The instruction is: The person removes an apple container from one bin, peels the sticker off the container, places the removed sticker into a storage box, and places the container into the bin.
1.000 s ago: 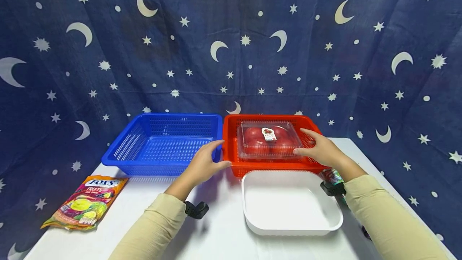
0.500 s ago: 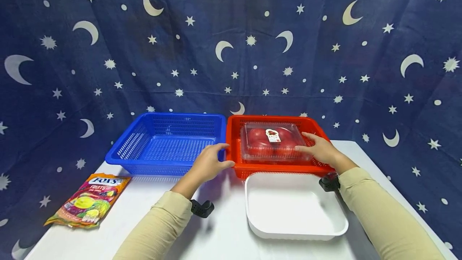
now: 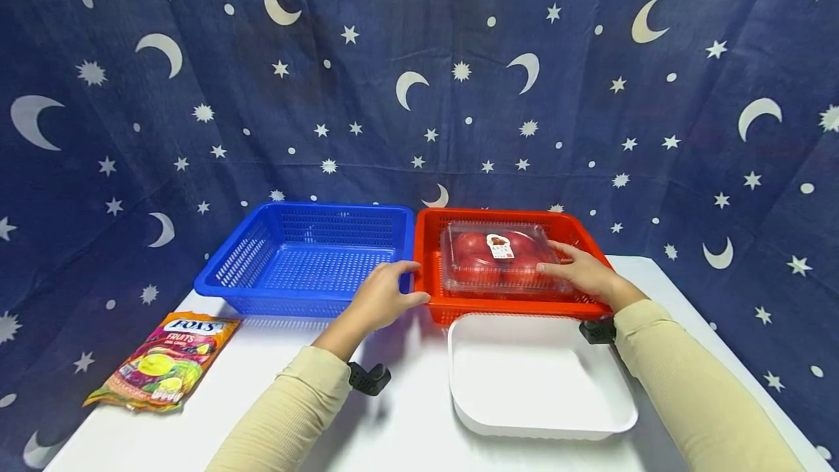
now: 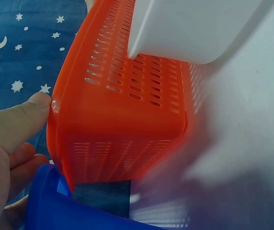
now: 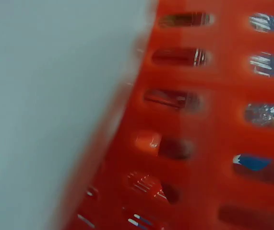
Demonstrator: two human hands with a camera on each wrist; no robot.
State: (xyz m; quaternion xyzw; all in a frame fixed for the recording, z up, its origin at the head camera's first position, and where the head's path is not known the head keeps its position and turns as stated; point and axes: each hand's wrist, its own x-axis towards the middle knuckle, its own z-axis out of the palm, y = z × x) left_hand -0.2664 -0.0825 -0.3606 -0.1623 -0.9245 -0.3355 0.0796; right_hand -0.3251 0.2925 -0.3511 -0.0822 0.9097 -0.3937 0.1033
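In the head view a clear plastic box of red round fruit (image 3: 481, 279), with a white label on its lid, lies in the red basket (image 3: 429, 297). My right hand (image 3: 586, 272) is at the box's right end, thumb and fingers spread along it; whether it touches is unclear. My left hand (image 3: 380, 301) stands where the red basket meets the blue basket (image 3: 282, 304). In the left wrist view its thumb (image 4: 31, 108) touches the red rim, and its other fingers lie partly behind the blue rim. The right wrist view shows mostly the red basket's slotted wall (image 5: 213, 129), blurred.
A white tray (image 3: 540, 377) stands in front of the red basket, close against it. At the left of the white table (image 3: 262, 384) lies a Fox's fruit candy bag (image 3: 164, 363). A dark blue curtain (image 3: 367, 93) with moons and stars hangs behind.
My right hand has shifted left over the box's right end, its fingers closer to the lid. The left hand keeps its place by the basket rims. The head view has turned slightly.
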